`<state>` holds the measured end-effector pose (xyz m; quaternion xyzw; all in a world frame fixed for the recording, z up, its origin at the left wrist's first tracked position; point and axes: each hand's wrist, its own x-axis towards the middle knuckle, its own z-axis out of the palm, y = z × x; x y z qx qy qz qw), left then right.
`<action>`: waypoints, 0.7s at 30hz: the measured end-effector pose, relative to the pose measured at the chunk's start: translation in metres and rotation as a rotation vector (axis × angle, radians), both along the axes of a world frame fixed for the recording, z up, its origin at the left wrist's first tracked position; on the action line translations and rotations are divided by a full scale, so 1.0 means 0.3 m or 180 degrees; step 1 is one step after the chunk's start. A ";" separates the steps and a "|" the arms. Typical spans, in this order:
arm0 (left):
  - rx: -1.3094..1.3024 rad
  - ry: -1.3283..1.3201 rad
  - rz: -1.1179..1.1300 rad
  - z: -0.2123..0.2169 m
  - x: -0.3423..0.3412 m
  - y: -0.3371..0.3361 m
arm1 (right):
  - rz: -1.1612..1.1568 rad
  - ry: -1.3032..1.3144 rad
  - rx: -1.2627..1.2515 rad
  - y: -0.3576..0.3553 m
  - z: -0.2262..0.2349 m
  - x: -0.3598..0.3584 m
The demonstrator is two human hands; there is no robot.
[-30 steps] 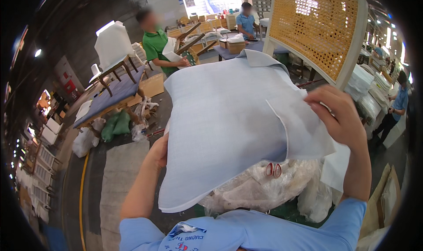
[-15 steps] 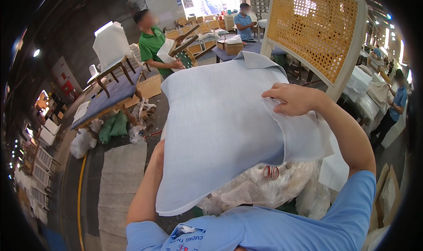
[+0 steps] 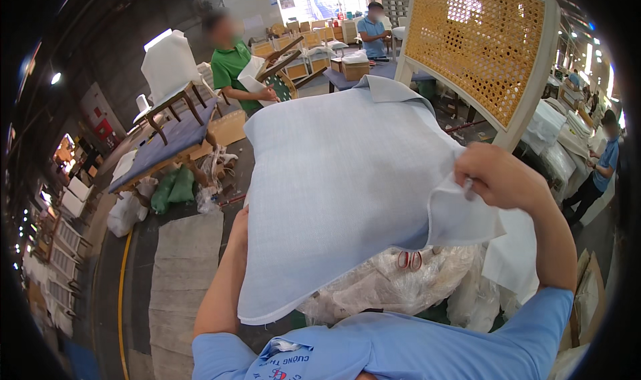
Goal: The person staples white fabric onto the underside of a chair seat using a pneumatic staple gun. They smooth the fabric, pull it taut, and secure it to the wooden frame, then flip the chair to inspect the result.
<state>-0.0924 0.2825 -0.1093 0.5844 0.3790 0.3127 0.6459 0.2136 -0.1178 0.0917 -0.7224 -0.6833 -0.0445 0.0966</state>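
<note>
I hold a pale blue-grey cushion cover [image 3: 340,186] up in front of me with both hands. My right hand [image 3: 502,175] is closed on its right edge, where a loose flap folds outward. My left hand [image 3: 239,221] holds the left edge from behind, mostly hidden by the fabric. Below the cover lies a heap of clear plastic bags [image 3: 394,281] with red-handled scissors [image 3: 409,260] on top.
A white chair frame with a woven cane back [image 3: 484,43] stands upright at right. A person in a green shirt [image 3: 234,66] works at left behind a blue-topped bench [image 3: 170,140]. Another person in blue [image 3: 372,33] stands farther back. Grey mats [image 3: 180,273] cover the floor.
My right hand has slid from the middle of the cover's top to its right edge and gripped the flap. The cover now hangs flatter and fuller.
</note>
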 end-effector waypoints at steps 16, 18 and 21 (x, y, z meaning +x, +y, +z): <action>-0.0880 0.0041 -0.0420 0.141 -0.130 -0.070 | 0.0239 -0.1132 0.0196 0.017 -0.089 -0.254; -0.0792 0.0073 -0.0428 0.143 -0.142 -0.086 | 0.0239 -0.1186 -0.0079 0.014 -0.099 -0.226; -0.0632 0.0082 -0.0223 0.100 -0.140 -0.093 | 0.0153 -0.1303 -0.0310 -0.018 -0.118 -0.185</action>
